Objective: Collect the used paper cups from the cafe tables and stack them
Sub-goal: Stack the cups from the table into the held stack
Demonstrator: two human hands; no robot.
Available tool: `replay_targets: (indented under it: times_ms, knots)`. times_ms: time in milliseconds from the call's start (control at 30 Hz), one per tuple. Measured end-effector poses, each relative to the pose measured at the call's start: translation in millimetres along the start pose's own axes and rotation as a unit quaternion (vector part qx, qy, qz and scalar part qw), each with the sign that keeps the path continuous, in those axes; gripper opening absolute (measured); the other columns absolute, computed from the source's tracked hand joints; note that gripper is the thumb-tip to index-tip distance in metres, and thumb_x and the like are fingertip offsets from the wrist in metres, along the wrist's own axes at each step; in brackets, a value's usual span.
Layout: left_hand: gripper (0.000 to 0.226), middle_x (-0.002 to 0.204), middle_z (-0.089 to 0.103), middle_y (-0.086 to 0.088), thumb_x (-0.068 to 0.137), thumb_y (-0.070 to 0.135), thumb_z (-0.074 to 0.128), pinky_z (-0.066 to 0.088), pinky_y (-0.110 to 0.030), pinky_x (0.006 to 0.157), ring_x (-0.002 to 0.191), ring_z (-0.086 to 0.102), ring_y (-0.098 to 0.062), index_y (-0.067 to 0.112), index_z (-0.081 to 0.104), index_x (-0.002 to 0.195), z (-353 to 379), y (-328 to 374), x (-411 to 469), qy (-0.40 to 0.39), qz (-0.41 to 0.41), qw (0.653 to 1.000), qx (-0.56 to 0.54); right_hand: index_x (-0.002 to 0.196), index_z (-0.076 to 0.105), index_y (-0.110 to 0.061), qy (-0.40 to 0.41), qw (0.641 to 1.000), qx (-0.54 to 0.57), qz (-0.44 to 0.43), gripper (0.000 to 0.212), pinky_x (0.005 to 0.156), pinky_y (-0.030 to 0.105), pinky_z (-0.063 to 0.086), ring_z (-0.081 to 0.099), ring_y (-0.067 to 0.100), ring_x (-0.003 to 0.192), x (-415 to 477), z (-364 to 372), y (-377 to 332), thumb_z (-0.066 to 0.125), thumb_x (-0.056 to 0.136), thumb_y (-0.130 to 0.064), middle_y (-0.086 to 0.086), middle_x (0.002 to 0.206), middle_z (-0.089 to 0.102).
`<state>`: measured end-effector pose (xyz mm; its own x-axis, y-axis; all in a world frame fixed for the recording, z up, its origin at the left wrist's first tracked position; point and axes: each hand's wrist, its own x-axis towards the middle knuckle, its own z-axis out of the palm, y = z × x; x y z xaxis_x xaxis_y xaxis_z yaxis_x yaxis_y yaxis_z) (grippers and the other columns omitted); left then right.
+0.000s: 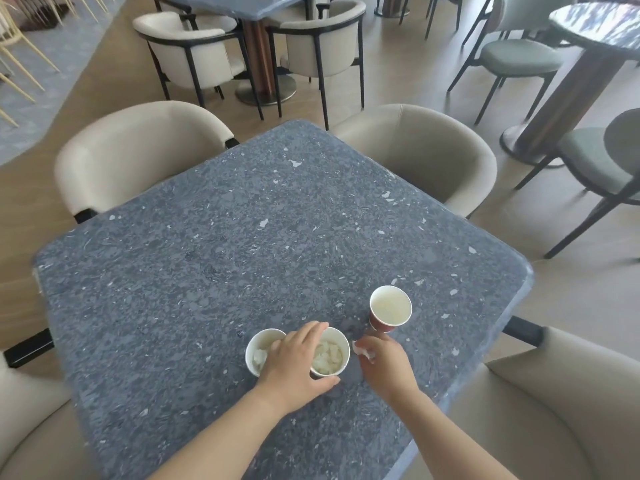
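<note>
Three paper cups stand near the front right of the grey speckled table (214, 237). My left hand (294, 362) lies over the middle cup (332, 355), thumb and fingers around its rim; crumpled tissue fills this cup. Just left of it stands another white cup (258, 353) with tissue inside, partly hidden by my hand. An empty red cup (389, 308) stands apart at the right. My right hand (384, 365) is beside the middle cup, fingers closed on a small white scrap of paper (362, 349).
Beige armchairs (138, 147) surround the table on all sides, one close at the right front (554, 410). More tables and chairs stand beyond, with a dark-legged green chair (595, 164) at the right.
</note>
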<state>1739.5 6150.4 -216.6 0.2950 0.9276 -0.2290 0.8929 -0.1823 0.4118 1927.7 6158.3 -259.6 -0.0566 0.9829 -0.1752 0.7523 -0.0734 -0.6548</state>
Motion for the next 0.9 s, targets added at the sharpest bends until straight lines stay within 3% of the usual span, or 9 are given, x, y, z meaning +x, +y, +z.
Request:
replay_targets:
  times_ms: [267, 433, 567, 700, 900]
  knots:
    - [0.091, 0.153, 0.018, 0.012, 0.076, 0.066, 0.055, 0.026, -0.037, 0.108, 0.139, 0.022, -0.012, 0.028, 0.012, 0.146, -2.7, 8.4, -5.8, -0.015, -0.019, 0.999, 0.041, 0.095, 0.068, -0.020, 0.051, 0.992, 0.048, -0.101, 0.019, 0.070, 0.023, 0.051, 0.059, 0.009, 0.078, -18.2, -33.7, -39.1, 0.062, 0.080, -0.008, -0.007, 0.096, 0.062]
    - [0.093, 0.154, 0.016, 0.013, 0.075, 0.066, 0.056, 0.024, -0.038, 0.112, 0.141, 0.018, -0.010, 0.027, 0.010, 0.146, -6.0, 10.8, -14.4, -0.013, -0.015, 0.999, 0.050, 0.098, 0.066, -0.020, 0.037, 0.990, 0.029, -0.131, 0.020, 0.073, 0.025, 0.051, 0.059, 0.011, 0.082, -27.9, -37.2, -50.6, 0.065, 0.079, -0.013, -0.006, 0.098, 0.063]
    - [0.089, 0.154, 0.016, 0.013, 0.077, 0.064, 0.055, 0.022, -0.040, 0.114, 0.141, 0.016, -0.010, 0.028, 0.012, 0.146, -11.7, 11.1, -20.5, -0.007, -0.014, 0.998, 0.053, 0.101, 0.066, -0.022, 0.034, 0.994, 0.023, -0.101, 0.025, 0.078, 0.027, 0.051, 0.060, 0.012, 0.091, -38.0, -37.7, -35.8, 0.066, 0.078, -0.013, -0.006, 0.101, 0.063]
    - [0.083, 0.154, 0.015, 0.013, 0.081, 0.060, 0.054, 0.019, -0.040, 0.115, 0.141, 0.014, -0.010, 0.027, 0.013, 0.146, -14.1, 14.5, -21.3, -0.010, -0.001, 0.998, 0.064, 0.106, 0.064, -0.022, 0.011, 0.998, -0.028, -0.056, 0.027, 0.078, 0.017, 0.042, 0.058, 0.014, 0.094, -42.8, -39.3, -14.4, 0.062, 0.081, -0.012, -0.007, 0.110, 0.061]
    - [0.080, 0.154, 0.012, 0.012, 0.084, 0.054, 0.054, 0.015, -0.038, 0.116, 0.142, 0.010, -0.010, 0.027, 0.012, 0.146, -11.5, 24.9, -9.5, -0.025, 0.028, 0.997, 0.068, 0.113, 0.062, -0.020, -0.026, 0.998, -0.059, -0.023, 0.029, 0.086, 0.025, 0.044, 0.058, 0.017, 0.101, -39.8, -35.5, 3.2, 0.062, 0.084, -0.015, -0.004, 0.117, 0.059]
